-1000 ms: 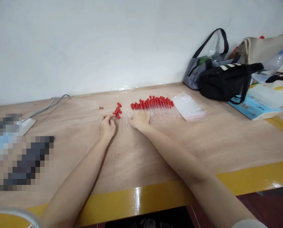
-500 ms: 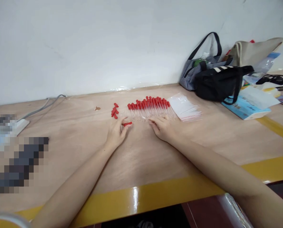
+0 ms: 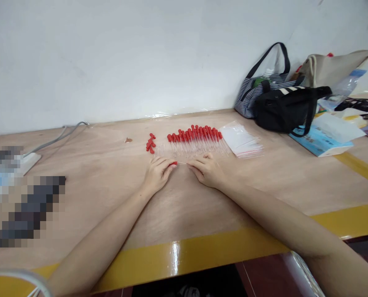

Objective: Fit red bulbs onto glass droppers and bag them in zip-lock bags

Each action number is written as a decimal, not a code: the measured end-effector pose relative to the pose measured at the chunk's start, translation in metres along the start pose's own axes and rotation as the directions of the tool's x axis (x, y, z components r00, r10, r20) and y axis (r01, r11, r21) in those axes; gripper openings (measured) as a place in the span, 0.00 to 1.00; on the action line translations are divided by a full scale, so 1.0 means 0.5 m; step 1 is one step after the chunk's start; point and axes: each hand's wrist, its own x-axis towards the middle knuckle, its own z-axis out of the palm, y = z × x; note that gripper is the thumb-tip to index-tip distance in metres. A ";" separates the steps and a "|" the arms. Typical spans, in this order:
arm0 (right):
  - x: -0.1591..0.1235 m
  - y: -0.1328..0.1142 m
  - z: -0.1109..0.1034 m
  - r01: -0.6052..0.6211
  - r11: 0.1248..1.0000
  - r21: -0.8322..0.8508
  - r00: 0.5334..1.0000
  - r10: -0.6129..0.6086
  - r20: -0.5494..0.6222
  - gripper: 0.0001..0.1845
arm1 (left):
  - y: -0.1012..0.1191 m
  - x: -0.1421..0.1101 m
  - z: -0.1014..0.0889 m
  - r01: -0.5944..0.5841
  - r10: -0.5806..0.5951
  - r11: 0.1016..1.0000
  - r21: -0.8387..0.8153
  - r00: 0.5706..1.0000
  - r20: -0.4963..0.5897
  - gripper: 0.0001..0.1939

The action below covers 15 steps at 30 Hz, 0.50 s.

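One red cap [image 3: 175,163] and one clear tube [image 3: 181,163] were held end to end near the middle of the tabletop [image 3: 184,206], well back from its near edge. The left hand [image 3: 158,173] was clamped on the cap and the right hand [image 3: 209,170] pinched the tube; how far the two fitted together was too small to tell. Just beyond, toward the far edge, lay a row of red-capped tubes [image 3: 196,134], with bare tubes [image 3: 160,149] at its left, partly hidden behind the left hand, and loose caps [image 3: 151,143] beside those. Plastic bags [image 3: 241,141] bordered the row's right end. Toward the far right corner a black bag [image 3: 282,111] blocked part of a striped bag [image 3: 244,101], near a blue book [image 3: 321,141]. A grey cable [image 3: 54,142] ran from the far edge toward the left edge.
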 end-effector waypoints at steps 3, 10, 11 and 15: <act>-0.002 0.009 0.004 0.029 0.999 0.043 1.000 -0.029 0.001 0.12 | 0.002 -0.001 -0.002 -0.021 0.022 0.999 -0.038 1.000 0.020 0.08; 0.008 0.026 0.010 0.049 0.995 0.090 0.999 -0.050 0.014 0.13 | 0.003 0.001 -0.003 -0.057 0.065 0.989 -0.135 0.996 0.056 0.08; 0.011 0.026 0.009 0.046 0.996 0.082 0.999 -0.048 0.025 0.14 | 0.003 0.002 -0.003 -0.061 0.070 0.989 -0.138 0.996 0.061 0.08; 0.015 0.022 0.006 0.037 0.999 0.018 0.998 -0.038 0.048 0.14 | 0.002 0.003 -0.002 -0.073 0.081 0.992 -0.103 0.993 0.082 0.09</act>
